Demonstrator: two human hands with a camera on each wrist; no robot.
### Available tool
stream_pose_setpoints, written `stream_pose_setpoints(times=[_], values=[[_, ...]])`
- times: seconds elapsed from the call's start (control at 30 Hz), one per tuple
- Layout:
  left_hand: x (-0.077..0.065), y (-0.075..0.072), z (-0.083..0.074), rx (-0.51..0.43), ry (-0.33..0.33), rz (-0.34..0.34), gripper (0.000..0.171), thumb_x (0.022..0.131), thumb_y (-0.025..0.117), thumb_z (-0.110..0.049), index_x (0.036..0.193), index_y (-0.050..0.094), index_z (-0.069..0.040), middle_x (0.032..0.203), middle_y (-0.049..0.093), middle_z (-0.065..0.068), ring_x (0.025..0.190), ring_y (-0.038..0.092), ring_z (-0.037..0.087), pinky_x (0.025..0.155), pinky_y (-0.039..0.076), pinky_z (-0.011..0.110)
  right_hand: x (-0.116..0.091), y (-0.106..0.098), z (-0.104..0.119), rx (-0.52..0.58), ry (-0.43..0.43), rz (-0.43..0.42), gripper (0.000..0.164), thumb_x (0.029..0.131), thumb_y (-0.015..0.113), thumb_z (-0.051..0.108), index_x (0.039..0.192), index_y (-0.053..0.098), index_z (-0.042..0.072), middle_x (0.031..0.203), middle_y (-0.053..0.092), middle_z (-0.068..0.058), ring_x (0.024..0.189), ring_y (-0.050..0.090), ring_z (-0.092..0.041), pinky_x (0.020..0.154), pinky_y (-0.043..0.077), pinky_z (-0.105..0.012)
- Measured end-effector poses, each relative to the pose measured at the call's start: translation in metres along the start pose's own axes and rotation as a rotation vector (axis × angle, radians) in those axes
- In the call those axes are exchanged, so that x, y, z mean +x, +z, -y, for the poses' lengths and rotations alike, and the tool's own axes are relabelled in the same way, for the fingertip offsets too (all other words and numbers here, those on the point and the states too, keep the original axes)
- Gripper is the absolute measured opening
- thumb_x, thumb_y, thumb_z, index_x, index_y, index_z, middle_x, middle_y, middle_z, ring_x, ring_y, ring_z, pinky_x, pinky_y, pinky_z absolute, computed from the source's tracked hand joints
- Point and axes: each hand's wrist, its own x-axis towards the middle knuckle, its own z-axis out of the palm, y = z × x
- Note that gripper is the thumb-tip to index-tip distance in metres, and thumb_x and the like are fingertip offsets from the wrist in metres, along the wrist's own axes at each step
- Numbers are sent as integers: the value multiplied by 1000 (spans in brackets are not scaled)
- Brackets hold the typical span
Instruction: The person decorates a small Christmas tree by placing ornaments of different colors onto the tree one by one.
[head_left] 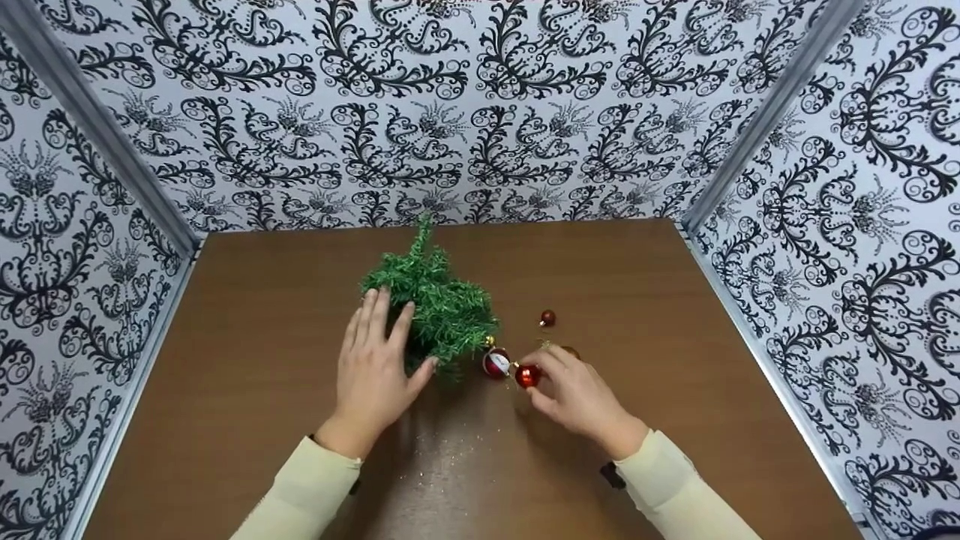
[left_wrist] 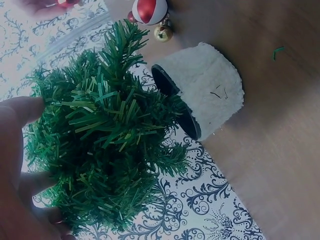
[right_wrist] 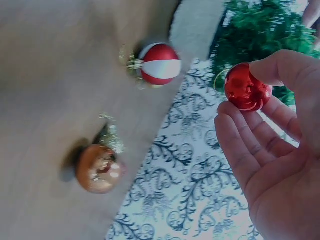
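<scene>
A small artificial Christmas tree [head_left: 450, 307] stands on the table, its white fuzzy pot [left_wrist: 210, 90] visible in the left wrist view. My left hand [head_left: 373, 379] rests with spread fingers against the tree's left side, among the green branches [left_wrist: 110, 140]. Between thumb and fingertips, my right hand [head_left: 581, 394] pinches a shiny red ball ornament [right_wrist: 247, 87] with a thin gold loop. Just left of that ball lies a red-and-white striped ornament [head_left: 496, 363] near the tree. A copper-gold ball ornament [right_wrist: 100, 169] sits on the table, mostly behind the right hand in the head view.
A small dark red ball [head_left: 548, 318] lies farther back, right of the tree. One small gold ball [left_wrist: 163, 33] is beside the striped ornament. Glitter specks dot the brown table [head_left: 262, 337], and patterned walls [head_left: 405, 135] enclose its back and sides.
</scene>
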Motion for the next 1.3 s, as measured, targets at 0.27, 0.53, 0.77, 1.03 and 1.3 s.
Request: stream_pose_setpoints(times=[0.27, 0.53, 0.77, 1.03, 1.3], values=[[1, -1, 0, 0, 14, -5, 80, 84, 71, -50, 146, 49, -5, 159, 23, 25, 147, 19, 40, 119, 9, 45, 6, -5, 18, 73, -102, -56, 34, 81, 77, 10, 112, 65, 12, 110, 62, 4, 93, 62, -11, 77, 55, -30], [0, 2, 2, -5, 20, -19, 82, 83, 73, -52, 146, 49, -6, 159, 23, 24, 147, 18, 39, 119, 9, 46, 13, -3, 37, 171, -180, -98, 36, 80, 78, 6, 114, 65, 8, 113, 63, 1, 95, 64, -12, 78, 56, -28], [0, 0, 0, -33, 43, -42, 75, 83, 76, -45, 142, 53, -5, 159, 27, 21, 148, 18, 34, 119, 13, 46, 19, 0, 47, 234, -193, -106, 39, 81, 78, 9, 118, 63, 8, 117, 62, -1, 98, 63, -11, 78, 56, -28], [-1, 3, -2, -157, 179, -225, 41, 80, 80, -27, 113, 68, -6, 131, 57, 16, 126, 51, 34, 101, 41, 51, 24, 9, 54, 281, -182, -98, 38, 84, 77, 11, 119, 62, 9, 117, 62, 0, 98, 62, -9, 79, 55, -24], [-11, -2, -11, -309, 121, -89, 28, 87, 74, -40, 79, 75, -14, 77, 63, -6, 66, 59, 13, 56, 50, 34, 29, 17, 60, 354, -195, -136, 39, 83, 77, 6, 118, 61, 8, 117, 61, 0, 100, 63, -11, 80, 54, -22]])
